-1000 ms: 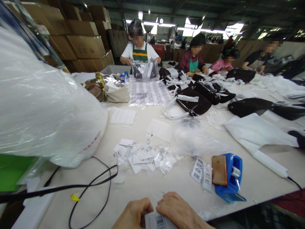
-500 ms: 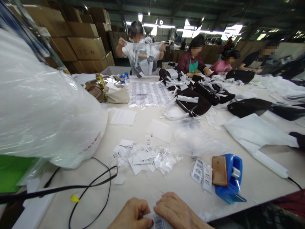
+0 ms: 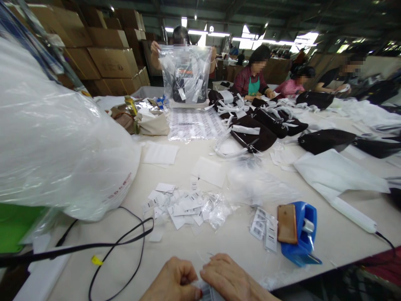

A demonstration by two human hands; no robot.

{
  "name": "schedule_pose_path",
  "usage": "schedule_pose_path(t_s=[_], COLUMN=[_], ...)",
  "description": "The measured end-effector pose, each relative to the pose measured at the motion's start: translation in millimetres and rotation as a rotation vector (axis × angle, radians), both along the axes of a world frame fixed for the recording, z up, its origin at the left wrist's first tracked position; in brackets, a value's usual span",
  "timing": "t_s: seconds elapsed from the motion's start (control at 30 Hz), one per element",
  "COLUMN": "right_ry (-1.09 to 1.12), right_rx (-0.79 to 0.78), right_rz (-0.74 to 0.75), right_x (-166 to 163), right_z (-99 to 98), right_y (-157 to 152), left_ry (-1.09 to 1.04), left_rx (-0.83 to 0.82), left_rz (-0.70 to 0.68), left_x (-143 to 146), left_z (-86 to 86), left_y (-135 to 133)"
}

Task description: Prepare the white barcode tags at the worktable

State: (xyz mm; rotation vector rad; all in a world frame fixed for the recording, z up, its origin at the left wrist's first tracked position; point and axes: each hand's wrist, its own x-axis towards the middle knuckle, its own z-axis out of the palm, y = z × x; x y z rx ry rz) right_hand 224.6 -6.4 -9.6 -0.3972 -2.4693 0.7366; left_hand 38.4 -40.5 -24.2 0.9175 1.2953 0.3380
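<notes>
At the bottom edge of the head view, my left hand (image 3: 175,279) pinches a small white barcode tag (image 3: 206,291) between thumb and curled fingers. My right hand (image 3: 230,276) lies over the tag's right side, its fingers bent and pressed together against it. The lower part of the tag is cut off by the frame. A thin string sticks up between the hands. Just beyond them is a loose pile of white barcode tags (image 3: 184,205), with crumpled clear plastic at its right. More barcode labels (image 3: 265,228) lie to the right of my hands.
A blue tape dispenser (image 3: 302,234) with a phone (image 3: 286,223) against it stands at right. Black cable (image 3: 144,238) loops at left beside a large plastic-wrapped bundle (image 3: 69,146). Dark bags (image 3: 253,133) lie farther back. Co-workers sit or stand across the table.
My hands stay almost in place around the tag, with slight finger movement. Across the table, a person has straightened and raised a clear bag with a dark bag inside.
</notes>
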Motion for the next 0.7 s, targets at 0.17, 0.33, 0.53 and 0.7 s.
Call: schedule_pose_path(t_s=[0.17,0.33,0.53,0.7], right_ry=[-0.049,0.018,0.137,0.228], right_rx=[0.024,0.060,-0.567,-0.850], right_rz=[-0.017,-0.246,-0.608,-0.720], right_x=[1,20,19,3], right_z=[-1.3,-16.8,-27.0,-37.3], right_y=[0,1,-12,-21], left_ry=[0.009,-0.043,-0.083,-0.098], left_rx=[0.032,0.019,0.021,0.016], left_rz=[-0.013,0.143,0.294,0.322], left_x=[4,-2,0,7], left_z=[14.9,8.0,-1.4,-10.4], left_y=[5,3,0,-4])
